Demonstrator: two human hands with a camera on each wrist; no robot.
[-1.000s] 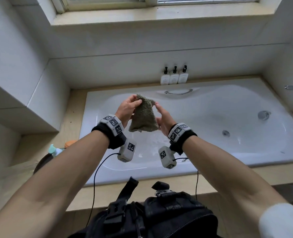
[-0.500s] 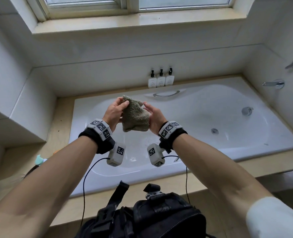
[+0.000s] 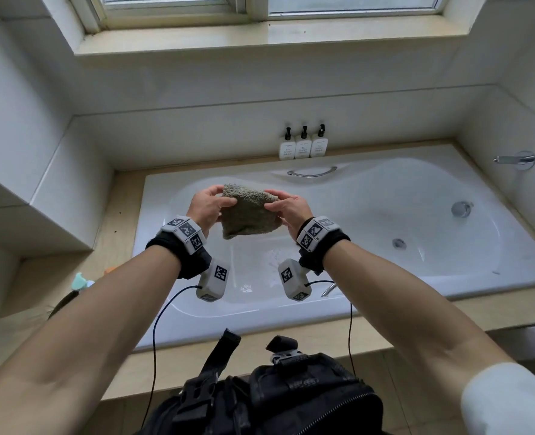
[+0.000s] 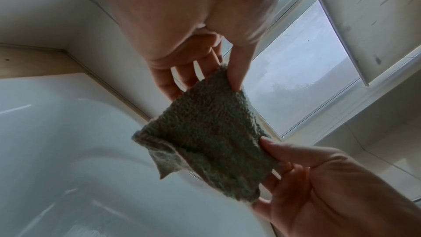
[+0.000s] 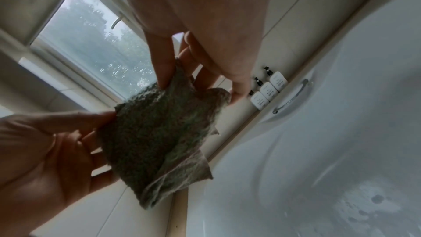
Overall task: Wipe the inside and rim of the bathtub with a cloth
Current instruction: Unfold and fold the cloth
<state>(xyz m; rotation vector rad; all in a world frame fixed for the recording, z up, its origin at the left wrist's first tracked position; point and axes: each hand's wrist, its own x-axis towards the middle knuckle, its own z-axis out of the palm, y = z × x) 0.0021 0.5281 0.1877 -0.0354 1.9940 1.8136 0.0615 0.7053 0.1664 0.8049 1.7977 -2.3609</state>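
Currently prep step: cloth (image 3: 248,215) held mid-frame above the tub (image 3: 369,215), left hand (image 3: 208,205) and right hand (image 3: 286,208) fingers pinching opposite edges; wiping not begun, next likely lower cloth to tub surface.

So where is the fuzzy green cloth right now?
In the head view the cloth is up in the air over the left part of the bathtub, pinched between the left hand and the right hand.
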